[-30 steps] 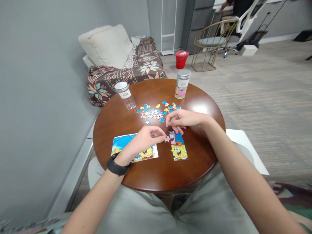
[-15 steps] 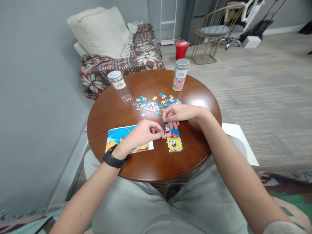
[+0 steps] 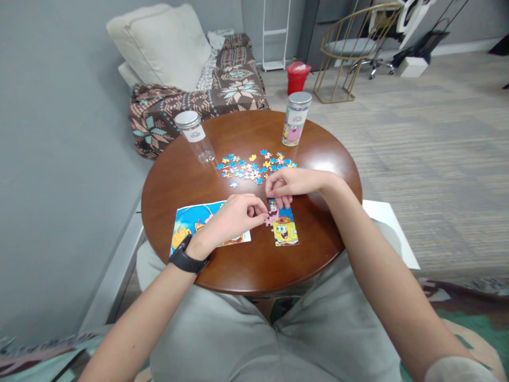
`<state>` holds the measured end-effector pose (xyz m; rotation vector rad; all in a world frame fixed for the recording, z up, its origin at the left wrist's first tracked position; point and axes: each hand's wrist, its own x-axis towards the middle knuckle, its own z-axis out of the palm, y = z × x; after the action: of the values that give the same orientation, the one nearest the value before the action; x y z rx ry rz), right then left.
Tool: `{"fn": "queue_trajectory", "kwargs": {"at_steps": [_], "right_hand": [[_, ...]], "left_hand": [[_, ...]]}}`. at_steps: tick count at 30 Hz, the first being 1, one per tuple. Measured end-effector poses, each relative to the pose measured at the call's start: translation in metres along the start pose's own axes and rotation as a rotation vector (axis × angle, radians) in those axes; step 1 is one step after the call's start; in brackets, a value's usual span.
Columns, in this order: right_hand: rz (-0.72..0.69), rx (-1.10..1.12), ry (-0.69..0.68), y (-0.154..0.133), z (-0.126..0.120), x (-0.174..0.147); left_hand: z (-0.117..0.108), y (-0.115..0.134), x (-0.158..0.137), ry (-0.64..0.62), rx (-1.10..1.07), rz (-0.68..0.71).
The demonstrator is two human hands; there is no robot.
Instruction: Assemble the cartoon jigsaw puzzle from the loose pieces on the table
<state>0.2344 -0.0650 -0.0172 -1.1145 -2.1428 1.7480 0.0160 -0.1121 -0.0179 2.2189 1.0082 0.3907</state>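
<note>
At the joined puzzle, left hand pinching a pink piece, right hand loosely curled, its hold unclear

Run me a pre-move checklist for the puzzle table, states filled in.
1. Left hand at the pink piece: ok, fingertips right by it.
2. Pink piece locked into the assembled section: cannot tell, joint too small.
3. Assembled section unobstructed: not ok, right hand overlaps its far end.
4. Printed picture fully visible: not ok, left hand covers part.
5. Clear jar and printed jar lidded: ok.
</note>
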Motion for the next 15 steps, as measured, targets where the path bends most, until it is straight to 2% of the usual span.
{"fn": "queue_trajectory", "kwargs": {"at_steps": [4,6,10,15], "right_hand": [[0.004,0.006,0.007,-0.0015,0.0007,-0.0008],[0.002,0.007,0.013,-0.0028,0.0014,-0.0014],[0.0,0.005,0.026,-0.0042,0.002,-0.002],[0.003,-0.005,0.018,-0.0034,0.0014,-0.0019]], "left_hand": [[-0.0031,-0.0039,-0.0066,-0.031,0.143,0.287],[-0.0041,-0.0049,-0.0095,-0.073,0.226,0.365],[-0.0042,-0.0048,-0.0111,-0.123,0.321,0.406],[-0.0031,-0.004,-0.0098,-0.145,0.312,0.383]]}}
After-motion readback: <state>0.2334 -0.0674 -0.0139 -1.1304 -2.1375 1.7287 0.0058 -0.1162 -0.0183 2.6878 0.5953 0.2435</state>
